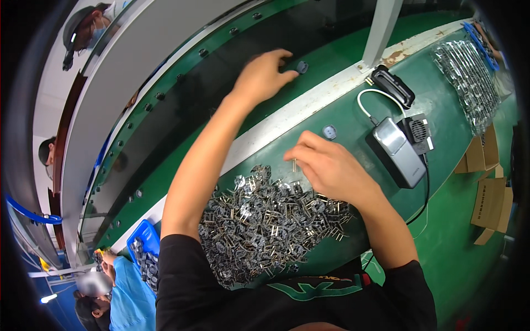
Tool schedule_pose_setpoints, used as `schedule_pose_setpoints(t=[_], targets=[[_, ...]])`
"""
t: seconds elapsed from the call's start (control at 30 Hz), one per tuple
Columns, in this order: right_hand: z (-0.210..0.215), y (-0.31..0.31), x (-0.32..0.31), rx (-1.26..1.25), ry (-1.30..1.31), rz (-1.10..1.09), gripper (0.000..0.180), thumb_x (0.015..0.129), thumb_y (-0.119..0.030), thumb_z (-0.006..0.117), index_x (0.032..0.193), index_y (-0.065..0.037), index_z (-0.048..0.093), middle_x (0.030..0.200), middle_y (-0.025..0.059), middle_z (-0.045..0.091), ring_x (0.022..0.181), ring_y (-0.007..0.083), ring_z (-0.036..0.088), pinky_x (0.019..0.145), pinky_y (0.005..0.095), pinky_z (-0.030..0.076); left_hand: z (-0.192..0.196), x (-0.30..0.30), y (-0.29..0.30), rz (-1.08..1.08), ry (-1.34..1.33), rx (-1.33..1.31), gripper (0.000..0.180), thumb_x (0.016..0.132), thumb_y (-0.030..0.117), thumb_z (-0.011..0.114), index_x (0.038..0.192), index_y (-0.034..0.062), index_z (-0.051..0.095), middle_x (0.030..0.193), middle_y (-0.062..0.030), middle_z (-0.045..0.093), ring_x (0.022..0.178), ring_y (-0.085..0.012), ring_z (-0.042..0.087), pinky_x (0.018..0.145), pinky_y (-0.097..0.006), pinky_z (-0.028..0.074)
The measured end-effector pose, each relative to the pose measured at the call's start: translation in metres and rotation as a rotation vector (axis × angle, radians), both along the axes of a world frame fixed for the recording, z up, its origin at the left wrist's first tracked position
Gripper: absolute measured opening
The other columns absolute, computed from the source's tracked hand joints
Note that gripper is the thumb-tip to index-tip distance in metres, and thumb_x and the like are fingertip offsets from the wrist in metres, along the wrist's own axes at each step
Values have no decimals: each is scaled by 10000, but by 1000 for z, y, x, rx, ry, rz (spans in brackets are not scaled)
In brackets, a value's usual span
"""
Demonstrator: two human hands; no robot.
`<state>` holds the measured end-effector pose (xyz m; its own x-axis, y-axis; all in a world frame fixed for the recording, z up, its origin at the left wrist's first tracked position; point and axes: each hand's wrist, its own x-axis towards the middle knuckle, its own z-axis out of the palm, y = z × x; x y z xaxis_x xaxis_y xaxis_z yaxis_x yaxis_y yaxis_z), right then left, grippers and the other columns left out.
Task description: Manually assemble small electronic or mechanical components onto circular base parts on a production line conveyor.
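Heap of dark pinned parts (270,226) is covering the near stretch of the green desk (450,121). Left of heap: blue bin (132,243) is holding more parts, co-worker in a blue sleeve (130,300) is working beside it. Right of heap: silver-black device (395,151) is lying with a white cable (381,92) plugged in, black grilled unit (418,134) sitting against it. Farther right of heap: cardboard boxes (491,204) are standing on the floor. Beyond heap: white rail (309,105) is running between desk and green belt (337,47), grey post (382,33) rising from it.

Single pinned part (294,165) is hanging under the right hand (334,171), at heap's far edge. Loose round part (329,132) is lying past that hand, beyond heap. Grey round part (302,67) is sitting on the belt, farther beyond heap, right by the left hand's (262,77) thumb.

Right fingers are pinching the single pinned part. Left fingers are spreading apart over the belt, released; can't tell if the thumb is touching the grey round part.
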<state>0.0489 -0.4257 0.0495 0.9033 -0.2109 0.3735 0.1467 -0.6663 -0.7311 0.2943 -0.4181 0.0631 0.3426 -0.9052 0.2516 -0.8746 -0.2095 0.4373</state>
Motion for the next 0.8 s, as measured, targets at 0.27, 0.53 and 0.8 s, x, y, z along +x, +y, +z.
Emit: schedule_pose_setpoints(t=[0.27, 0.53, 0.8], targets=[[4, -10, 0, -54, -127, -142, 111, 823, -14, 700, 916, -47, 649, 866, 85, 590, 722, 288, 626, 654, 390, 509, -16, -13, -49, -61, 310, 46, 337, 948, 107, 645, 1264, -8, 663, 1075, -192, 724, 939, -304, 715, 870, -362, 578], [17, -14, -1, 111, -305, -440, 97, 835, -71, 761, 911, -49, 705, 850, 71, 620, 691, 239, 642, 586, 343, 510, 29, -55, 31, -12, 1476, -95, 416, 918, 34, 702, 1312, -56, 602, 1133, -123, 687, 1009, -181, 681, 918, -270, 571], [24, -15, -3, 105, -403, -358, 159, 815, 11, 774, 965, -7, 725, 865, 78, 670, 721, 167, 653, 590, 283, 520, 42, -88, 100, -128, 652, 49, 422, 774, -67, 681, 1190, -5, 705, 931, -35, 670, 736, -51, 610, 711, -215, 499]])
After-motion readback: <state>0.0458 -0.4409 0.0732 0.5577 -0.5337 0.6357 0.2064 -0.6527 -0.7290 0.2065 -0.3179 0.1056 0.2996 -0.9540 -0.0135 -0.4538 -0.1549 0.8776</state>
